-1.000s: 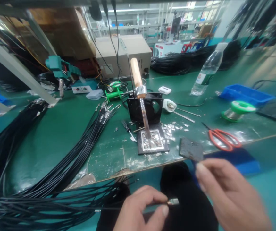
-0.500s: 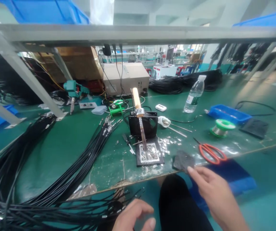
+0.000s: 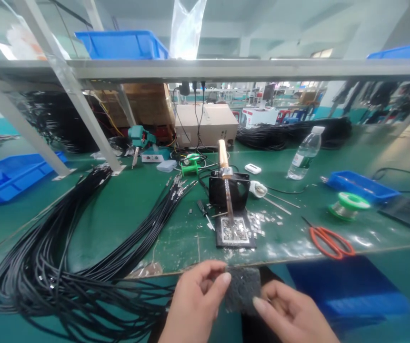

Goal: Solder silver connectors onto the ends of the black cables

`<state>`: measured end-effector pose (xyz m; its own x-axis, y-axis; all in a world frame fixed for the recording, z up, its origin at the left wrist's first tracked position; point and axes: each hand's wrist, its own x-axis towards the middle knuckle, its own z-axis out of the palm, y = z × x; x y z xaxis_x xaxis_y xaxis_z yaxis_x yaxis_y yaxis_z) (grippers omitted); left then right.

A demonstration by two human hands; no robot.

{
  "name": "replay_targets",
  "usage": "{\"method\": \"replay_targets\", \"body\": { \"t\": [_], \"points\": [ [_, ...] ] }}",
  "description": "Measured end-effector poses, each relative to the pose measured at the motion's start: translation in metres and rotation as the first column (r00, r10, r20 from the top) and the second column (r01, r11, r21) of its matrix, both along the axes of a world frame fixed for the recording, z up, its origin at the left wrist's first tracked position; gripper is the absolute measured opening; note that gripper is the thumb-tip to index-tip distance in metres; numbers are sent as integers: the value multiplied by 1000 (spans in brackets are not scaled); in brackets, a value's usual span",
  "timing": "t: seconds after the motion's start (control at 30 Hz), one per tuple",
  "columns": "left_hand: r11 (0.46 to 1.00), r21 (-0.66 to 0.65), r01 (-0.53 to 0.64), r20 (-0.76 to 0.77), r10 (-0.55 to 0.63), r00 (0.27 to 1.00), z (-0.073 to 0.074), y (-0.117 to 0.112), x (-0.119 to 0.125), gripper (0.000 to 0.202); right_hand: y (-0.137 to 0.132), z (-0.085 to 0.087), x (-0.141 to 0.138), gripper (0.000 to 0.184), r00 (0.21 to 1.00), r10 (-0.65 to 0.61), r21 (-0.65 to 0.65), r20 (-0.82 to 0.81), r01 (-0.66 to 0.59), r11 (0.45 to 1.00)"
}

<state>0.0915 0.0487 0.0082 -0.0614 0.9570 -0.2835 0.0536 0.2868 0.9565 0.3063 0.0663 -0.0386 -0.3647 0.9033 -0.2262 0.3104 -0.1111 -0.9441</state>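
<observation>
A dark grey, sponge-like pad (image 3: 243,289) is held up between my two hands, in front of the bench edge. My left hand (image 3: 201,297) pinches its left side between thumb and fingers. On its lower right side, my right hand (image 3: 286,309) grips it with the thumb in front. Beyond the pad stands a soldering iron (image 3: 225,164) with a wooden handle, tip down over a small white-edged tray (image 3: 223,234) of metal bits. Small silvery pieces (image 3: 260,223) lie scattered beside that tray.
Black cables (image 3: 144,221) spread across the left side and hang over the edge. To the right lie orange-handled scissors (image 3: 329,242), a solder spool (image 3: 349,206), a blue tray (image 3: 364,186) and a water bottle (image 3: 305,155). A black fan (image 3: 212,190) stands behind the iron. A shelf beam (image 3: 226,71) crosses above.
My right hand has lifted the grey pad off the bench edge and brought it left. My left hand has risen and now holds it too. The view has shifted left and up.
</observation>
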Motion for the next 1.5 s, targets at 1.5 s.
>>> {"method": "replay_targets", "body": {
  "t": [1.5],
  "points": [
    [977,213,-31,-485,133,864,4,13,-11,47,39,40,-19,50,931,-360,306,56,327,894]
  ]
}}
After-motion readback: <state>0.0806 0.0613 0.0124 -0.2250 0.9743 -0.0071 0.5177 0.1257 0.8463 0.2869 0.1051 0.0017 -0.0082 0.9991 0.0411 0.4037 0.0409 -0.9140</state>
